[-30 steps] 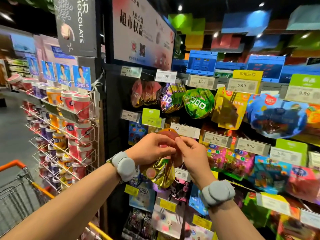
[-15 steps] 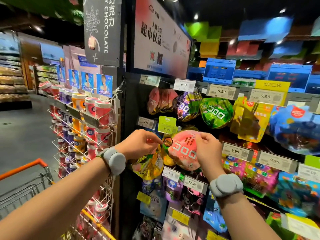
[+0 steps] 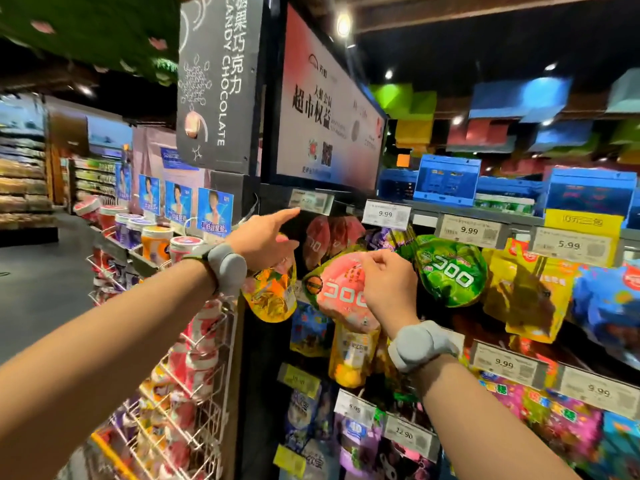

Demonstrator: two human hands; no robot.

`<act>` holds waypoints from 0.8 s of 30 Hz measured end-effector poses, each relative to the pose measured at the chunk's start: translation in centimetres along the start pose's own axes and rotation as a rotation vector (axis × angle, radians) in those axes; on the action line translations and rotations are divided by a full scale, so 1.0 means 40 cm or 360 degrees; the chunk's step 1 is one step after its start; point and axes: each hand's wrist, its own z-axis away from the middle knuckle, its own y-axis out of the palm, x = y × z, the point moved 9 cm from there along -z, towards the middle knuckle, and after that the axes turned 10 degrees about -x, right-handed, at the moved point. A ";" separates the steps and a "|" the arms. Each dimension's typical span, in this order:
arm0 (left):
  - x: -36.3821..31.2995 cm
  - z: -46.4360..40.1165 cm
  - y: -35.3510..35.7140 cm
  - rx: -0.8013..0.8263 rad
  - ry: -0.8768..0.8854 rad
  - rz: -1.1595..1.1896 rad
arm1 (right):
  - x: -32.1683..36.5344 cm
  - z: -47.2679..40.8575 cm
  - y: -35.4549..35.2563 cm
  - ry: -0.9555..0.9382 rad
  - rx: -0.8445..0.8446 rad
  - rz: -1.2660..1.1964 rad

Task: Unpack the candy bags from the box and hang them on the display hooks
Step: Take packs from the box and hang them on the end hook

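My right hand (image 3: 388, 282) pinches the top edge of a pink candy bag (image 3: 341, 294) and holds it in front of the display, just below the top row. Behind it, matching pink bags (image 3: 329, 235) hang on the top-left hook. My left hand (image 3: 265, 239) stretches its index finger up towards the top-left price tag (image 3: 311, 200), while its lower fingers grip the top of a yellow-orange candy bag (image 3: 273, 294) that dangles beneath. The box is out of view.
A green candy bag (image 3: 450, 271) and yellow bags (image 3: 526, 289) hang to the right, under price tags. More bags fill the lower rows. A wire rack of candy tubs (image 3: 166, 244) stands at the left of the display, beside an aisle.
Both hands have risen from the middle row to the top row, carrying the two bags. My left index finger has straightened towards the top-left price tag. The view has tilted upward.
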 end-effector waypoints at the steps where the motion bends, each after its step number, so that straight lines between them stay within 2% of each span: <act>1: 0.008 -0.029 0.000 0.0014 -0.0003 -0.0032 | 0.008 -0.014 0.019 -0.0010 0.0005 0.0005; 10: 0.008 -0.177 0.049 0.0120 0.0119 -0.0304 | 0.017 -0.072 0.122 -0.0078 -0.0036 0.0096; 18: -0.012 -0.226 0.038 -0.0190 0.0279 -0.0422 | 0.010 -0.091 0.163 -0.0110 -0.0099 0.0186; 20: -0.021 -0.249 0.021 -0.0158 0.0339 -0.0408 | 0.012 -0.095 0.168 -0.0114 -0.0122 0.0179; 24: -0.052 -0.272 0.000 0.0062 0.0504 -0.0541 | 0.037 -0.101 0.168 -0.0137 -0.0175 0.0071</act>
